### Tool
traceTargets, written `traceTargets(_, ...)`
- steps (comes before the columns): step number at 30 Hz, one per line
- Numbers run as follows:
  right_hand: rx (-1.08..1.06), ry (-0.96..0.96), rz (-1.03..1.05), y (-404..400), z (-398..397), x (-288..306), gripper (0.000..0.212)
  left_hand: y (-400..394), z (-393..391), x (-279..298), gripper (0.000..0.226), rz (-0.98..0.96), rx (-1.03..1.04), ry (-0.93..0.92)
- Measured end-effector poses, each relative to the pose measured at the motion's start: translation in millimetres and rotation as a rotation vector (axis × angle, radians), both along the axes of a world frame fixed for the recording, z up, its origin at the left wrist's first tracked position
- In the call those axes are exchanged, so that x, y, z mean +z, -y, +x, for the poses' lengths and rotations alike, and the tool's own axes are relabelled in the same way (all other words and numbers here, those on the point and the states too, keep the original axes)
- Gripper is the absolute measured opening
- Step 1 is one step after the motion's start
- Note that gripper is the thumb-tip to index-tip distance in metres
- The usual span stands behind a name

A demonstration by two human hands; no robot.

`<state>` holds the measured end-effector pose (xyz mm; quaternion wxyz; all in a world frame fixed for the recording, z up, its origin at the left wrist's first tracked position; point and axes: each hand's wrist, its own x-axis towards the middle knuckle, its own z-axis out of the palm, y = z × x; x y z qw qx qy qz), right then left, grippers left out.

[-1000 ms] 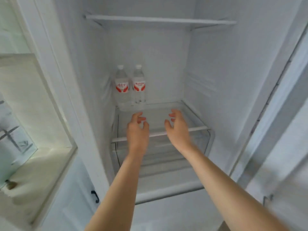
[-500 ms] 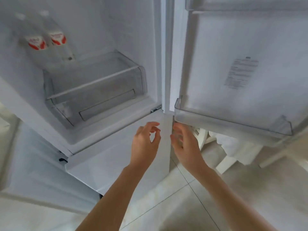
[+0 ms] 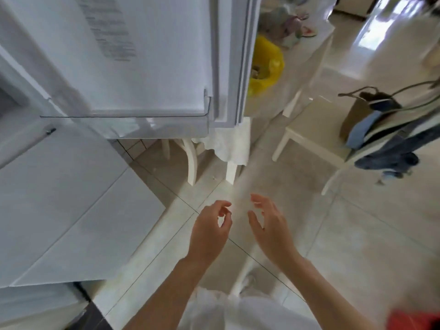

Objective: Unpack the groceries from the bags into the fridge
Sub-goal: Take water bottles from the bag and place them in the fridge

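Both hands are empty, low in the frame over the floor: the left hand (image 3: 210, 231) has fingers loosely curled with fingertips near the thumb, the right hand (image 3: 269, 225) is relaxed and wide. The fridge door (image 3: 147, 55) stands open at upper left, and the yellow bag (image 3: 266, 65) sits on the tabletop (image 3: 316, 44) just past the door's edge, upper centre. The likely trouble: reaching round for the bag, an arm or shoulder could knock the door, and the thin bag could sag or spill if grabbed by one side.
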<state>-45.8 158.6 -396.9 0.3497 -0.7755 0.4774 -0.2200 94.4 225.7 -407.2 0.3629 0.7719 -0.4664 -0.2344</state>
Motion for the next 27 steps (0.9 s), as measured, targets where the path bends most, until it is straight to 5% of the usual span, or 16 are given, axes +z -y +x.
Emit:
traceTargets(12, -0.191, -0.095, 0.100, 115.6, -122.1, -32.1, 0.036, 128.0, -84.8, -23.8, 0.019, 0.150, -0.215, -0.038)
traceTargets(27, -0.110, -0.059, 0.015, 382.0, -56.8, -14.1, 0.032, 395.4, -26.4, -14.2, 0.023, 0.096, -0.105, 0.011)
